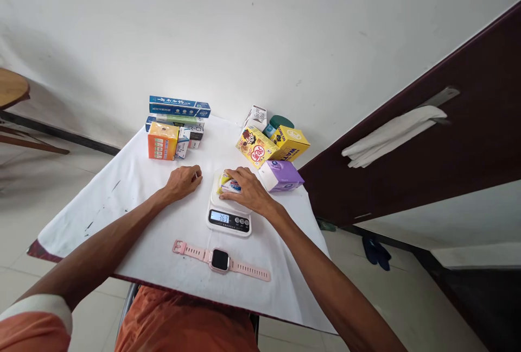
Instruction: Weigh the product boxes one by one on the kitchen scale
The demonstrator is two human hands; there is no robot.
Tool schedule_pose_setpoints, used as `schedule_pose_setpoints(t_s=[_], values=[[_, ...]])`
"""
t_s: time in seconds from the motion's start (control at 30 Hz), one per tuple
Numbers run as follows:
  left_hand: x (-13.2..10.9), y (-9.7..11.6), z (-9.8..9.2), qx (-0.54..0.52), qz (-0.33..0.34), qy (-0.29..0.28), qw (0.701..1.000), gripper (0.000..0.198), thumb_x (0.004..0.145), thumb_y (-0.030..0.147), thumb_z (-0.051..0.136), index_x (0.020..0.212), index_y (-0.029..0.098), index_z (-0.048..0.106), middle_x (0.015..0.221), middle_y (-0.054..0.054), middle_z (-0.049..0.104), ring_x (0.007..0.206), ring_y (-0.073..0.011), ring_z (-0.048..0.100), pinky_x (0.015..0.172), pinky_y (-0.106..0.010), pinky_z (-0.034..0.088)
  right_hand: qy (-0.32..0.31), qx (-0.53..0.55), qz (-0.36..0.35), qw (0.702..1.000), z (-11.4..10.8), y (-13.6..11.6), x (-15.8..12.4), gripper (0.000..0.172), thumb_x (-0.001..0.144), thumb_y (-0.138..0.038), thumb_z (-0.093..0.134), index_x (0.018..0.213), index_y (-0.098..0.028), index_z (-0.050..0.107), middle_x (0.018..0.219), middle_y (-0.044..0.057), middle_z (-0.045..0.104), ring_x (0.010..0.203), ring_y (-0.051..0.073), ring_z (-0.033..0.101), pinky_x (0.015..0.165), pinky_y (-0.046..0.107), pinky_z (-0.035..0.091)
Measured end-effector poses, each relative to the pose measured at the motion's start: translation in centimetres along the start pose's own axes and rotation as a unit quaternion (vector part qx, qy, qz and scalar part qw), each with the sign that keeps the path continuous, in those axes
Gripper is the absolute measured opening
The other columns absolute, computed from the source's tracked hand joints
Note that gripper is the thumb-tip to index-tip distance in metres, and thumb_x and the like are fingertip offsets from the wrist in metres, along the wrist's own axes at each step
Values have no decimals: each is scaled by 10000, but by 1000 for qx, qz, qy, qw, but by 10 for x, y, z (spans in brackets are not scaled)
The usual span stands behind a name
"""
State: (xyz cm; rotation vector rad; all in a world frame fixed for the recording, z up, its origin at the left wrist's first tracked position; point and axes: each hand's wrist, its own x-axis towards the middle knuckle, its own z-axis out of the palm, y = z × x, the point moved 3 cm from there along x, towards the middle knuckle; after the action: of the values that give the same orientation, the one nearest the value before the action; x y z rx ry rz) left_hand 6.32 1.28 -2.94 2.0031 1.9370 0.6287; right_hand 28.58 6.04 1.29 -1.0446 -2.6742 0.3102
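Lying on the white scale (230, 230), a yellow-and-white packet (231, 185) sits beneath the right hand (249, 192), held between its thumb and fingers. The left hand (183, 182) rests half-curled on the white tablecloth (134, 178) nearby; whether it grips anything cannot be told. The cloth bears a pink watch (220, 260) and, farther back, boxes (179, 108) in two clusters. Beyond: a pale wall (260, 31), a dark door (386, 194), tiled floor (40, 189).
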Motion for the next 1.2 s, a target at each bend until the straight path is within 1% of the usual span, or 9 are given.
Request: schedule_pose_setpoints(t_s=[0.2,0.33,0.43,0.53,0.67,0.83,0.93,1.07,1.2], values=[[2,-1,5,15,-6,-19,1000,197,960,308,511,1027,225,676,934,-54,790,865,-225,718,688,-305,430,24,24,11,999,-24,1,-1,754,788,-586,836,1430,-250,628,1277,144,669,1265,361,583,1099,542,480],[2,-1,5,16,-7,-24,1000,189,956,296,520,1039,220,673,947,-58,788,879,-233,716,695,-310,426,120,72,32,990,-68,7,-2,561,931,-606,674,1379,-268,652,1279,118,695,1236,323,633,1087,531,496],[0,-1,6,16,-5,-26,1000,189,957,287,518,1045,218,669,951,-65,786,877,-236,714,694,-314,423,150,77,27,985,-86,7,-2,472,936,-605,665,1269,-273,704,1262,109,706,1223,316,648,1046,523,530],[-1,-1,5,15,-4,-24,1000,192,955,280,514,1058,225,666,963,-63,788,885,-233,716,699,-311,429,103,66,22,992,-76,5,0,536,855,-586,764,1283,-269,703,1298,114,699,1233,323,645,1031,524,543],[-1,-1,6,13,-4,-25,1000,194,953,274,520,1069,228,668,960,-62,790,900,-235,720,710,-315,440,-30,9,10,999,-36,-1,4,681,727,-520,879,1320,-244,689,1306,139,694,1277,353,612,1073,541,503],[-1,-1,6,7,-7,-30,999,184,952,263,534,1071,234,671,945,-57,784,893,-235,720,723,-313,446,-95,-43,11,994,-16,-6,12,544,721,-387,865,1223,-256,702,1257,128,715,1228,367,628,1020,524,502],[-1,-1,7,2,-6,-31,1000,169,952,250,540,1064,237,666,933,-52,780,889,-232,721,728,-311,444,-74,-17,14,997,-32,-9,26,468,686,-370,874,1107,-241,714,1166,103,737,1115,334,674,957,461,526],[-1,-1,6,0,-1,-30,1000,149,952,247,546,1052,235,655,923,-51,776,888,-235,722,713,-317,428,45,105,14,993,-60,-16,58,471,702,-437,856,1099,-251,684,1127,54,747,1032,271,695,919,423,543],[-2,0,5,1,3,-29,1000,139,960,250,538,1043,237,648,914,-51,775,906,-240,725,708,-325,414,109,253,34,961,-51,-20,102,541,669,-477,856,1102,-230,646,1129,59,748,1062,260,696,902,425,570]])
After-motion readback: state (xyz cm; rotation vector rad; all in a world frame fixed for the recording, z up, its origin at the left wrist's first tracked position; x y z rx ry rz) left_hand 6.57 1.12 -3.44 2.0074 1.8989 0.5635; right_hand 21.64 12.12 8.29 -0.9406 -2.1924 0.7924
